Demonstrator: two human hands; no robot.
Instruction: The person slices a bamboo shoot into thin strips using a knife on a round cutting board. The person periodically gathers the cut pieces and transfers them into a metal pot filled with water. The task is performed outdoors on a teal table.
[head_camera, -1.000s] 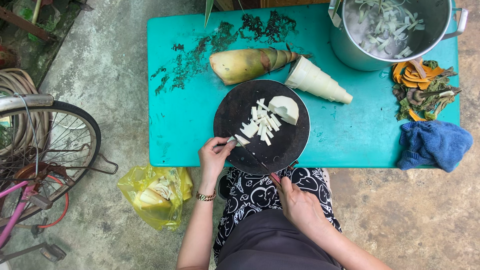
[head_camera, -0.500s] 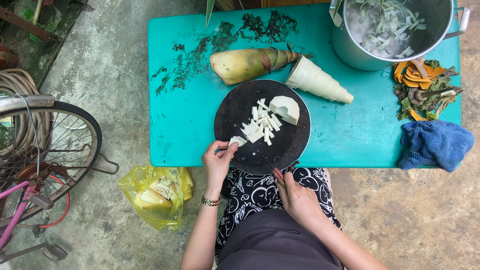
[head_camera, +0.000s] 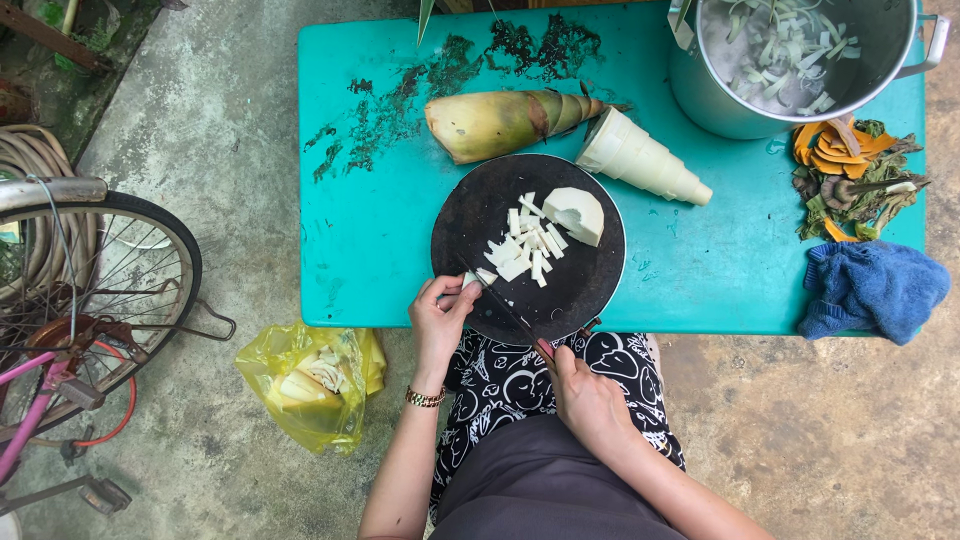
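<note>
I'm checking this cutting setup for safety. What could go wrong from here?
The left hand pinches a small bamboo piece right beside the knife held by the right hand, so a slip could nick the fingers. The round black board overhangs the table's near edge and might tip under pressure.

I am seeing bare forearms and bare hands; the left hand (head_camera: 440, 318) is wearing a beaded bracelet (head_camera: 425, 398) at its six o'clock, over black-and-white patterned clothing (head_camera: 505, 385).
</note>
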